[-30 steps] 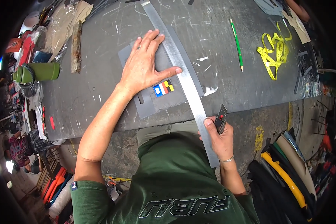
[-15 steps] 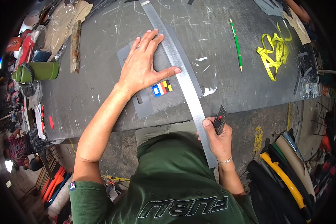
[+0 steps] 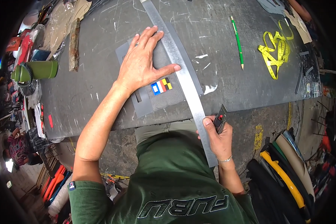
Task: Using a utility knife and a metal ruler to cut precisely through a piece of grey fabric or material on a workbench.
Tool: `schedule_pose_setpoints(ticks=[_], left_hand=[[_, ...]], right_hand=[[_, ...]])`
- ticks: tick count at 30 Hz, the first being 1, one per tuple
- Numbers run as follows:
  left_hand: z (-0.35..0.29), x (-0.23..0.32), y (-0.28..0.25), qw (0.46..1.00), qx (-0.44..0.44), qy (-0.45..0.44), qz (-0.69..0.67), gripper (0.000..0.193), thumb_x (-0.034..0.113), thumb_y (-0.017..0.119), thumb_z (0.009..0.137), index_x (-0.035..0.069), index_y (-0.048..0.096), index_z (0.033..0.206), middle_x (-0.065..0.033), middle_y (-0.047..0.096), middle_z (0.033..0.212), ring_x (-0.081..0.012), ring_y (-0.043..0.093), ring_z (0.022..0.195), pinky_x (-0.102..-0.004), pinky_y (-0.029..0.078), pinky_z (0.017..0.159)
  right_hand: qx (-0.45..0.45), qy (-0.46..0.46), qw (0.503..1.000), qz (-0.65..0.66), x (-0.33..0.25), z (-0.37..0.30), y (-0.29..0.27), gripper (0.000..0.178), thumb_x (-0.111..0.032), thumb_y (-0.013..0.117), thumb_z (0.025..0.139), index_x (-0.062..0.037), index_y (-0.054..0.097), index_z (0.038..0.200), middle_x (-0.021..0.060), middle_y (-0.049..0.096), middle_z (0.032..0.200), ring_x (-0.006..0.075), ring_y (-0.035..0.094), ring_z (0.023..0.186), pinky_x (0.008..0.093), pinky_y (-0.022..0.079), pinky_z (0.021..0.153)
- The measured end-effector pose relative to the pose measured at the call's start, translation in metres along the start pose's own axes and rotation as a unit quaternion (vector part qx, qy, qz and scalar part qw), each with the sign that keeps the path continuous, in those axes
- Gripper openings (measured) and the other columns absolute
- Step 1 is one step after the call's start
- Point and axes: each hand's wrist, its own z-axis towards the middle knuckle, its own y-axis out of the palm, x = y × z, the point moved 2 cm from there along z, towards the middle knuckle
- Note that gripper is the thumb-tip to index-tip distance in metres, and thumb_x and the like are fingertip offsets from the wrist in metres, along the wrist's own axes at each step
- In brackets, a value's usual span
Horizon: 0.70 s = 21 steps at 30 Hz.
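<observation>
My left hand (image 3: 139,63) lies spread on a grey sheet piece (image 3: 145,107), its thumb and fingertips pressing a long metal ruler (image 3: 188,87). The ruler runs slantwise across the piece and out past the table's near edge. Below my left palm, a small multicoloured patch (image 3: 161,86) sits on the piece's textured dark panel. My right hand (image 3: 219,140) is closed at the ruler's near end, thumb on top, and also holds a black utility knife (image 3: 220,119), blade end pointing up and away. The fingers under the ruler are mostly hidden.
On the dark worktable (image 3: 100,44), a green pencil (image 3: 238,43) and a yellow tape measure (image 3: 273,52) lie to the right. To the left are a wooden stick (image 3: 74,44) and a green bottle (image 3: 41,70). Rolls of material (image 3: 282,170) stand on the floor at right.
</observation>
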Motion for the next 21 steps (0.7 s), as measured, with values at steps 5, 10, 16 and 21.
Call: schedule_pose_setpoints(ticks=[5,10,16,21], left_hand=[[-0.0011,-0.0003,0.0012,1.0,0.004,0.003,0.001,0.109,0.076,0.078,0.072,-0.002,0.052,0.145,-0.0231,0.044,0.156,-0.0364,0.038,0.15,-0.0554,0.024,0.126],[-0.0018,-0.0005,-0.0004,1.0,-0.006,0.008,0.005,0.107,0.07,0.079,0.075,0.0,0.047,0.149,-0.0229,0.041,0.159,-0.0364,0.034,0.152,-0.0564,0.022,0.127],[0.0037,-0.0008,-0.0011,0.999,-0.032,0.019,0.028,0.111,0.072,0.078,0.075,-0.001,0.043,0.152,-0.0235,0.037,0.161,-0.0373,0.031,0.153,-0.0564,0.02,0.127],[-0.0005,-0.0005,0.0004,0.999,-0.03,0.023,0.031,0.127,0.084,0.075,0.066,-0.006,0.043,0.15,-0.0263,0.036,0.159,-0.0381,0.029,0.154,-0.0556,0.019,0.128]], right_hand=[[0.009,-0.002,1.0,0.006,-0.002,-0.0008,0.002,0.033,-0.029,0.068,0.103,0.004,0.071,0.101,0.0084,0.071,0.075,0.0146,0.071,0.065,0.0283,0.059,0.057],[-0.001,0.001,1.0,0.003,-0.0019,-0.0009,0.001,0.032,-0.029,0.068,0.103,0.0038,0.071,0.102,0.0082,0.071,0.076,0.0145,0.071,0.067,0.0287,0.059,0.057],[0.002,-0.002,1.0,0.015,-0.002,0.0014,0.0013,0.03,-0.027,0.07,0.102,0.0033,0.07,0.103,0.0079,0.071,0.078,0.0146,0.071,0.068,0.0285,0.058,0.057],[-0.003,-0.009,0.999,0.03,0.0005,0.0036,0.0021,0.029,-0.026,0.07,0.102,0.0025,0.07,0.103,0.0082,0.071,0.077,0.0138,0.07,0.067,0.0281,0.057,0.057]])
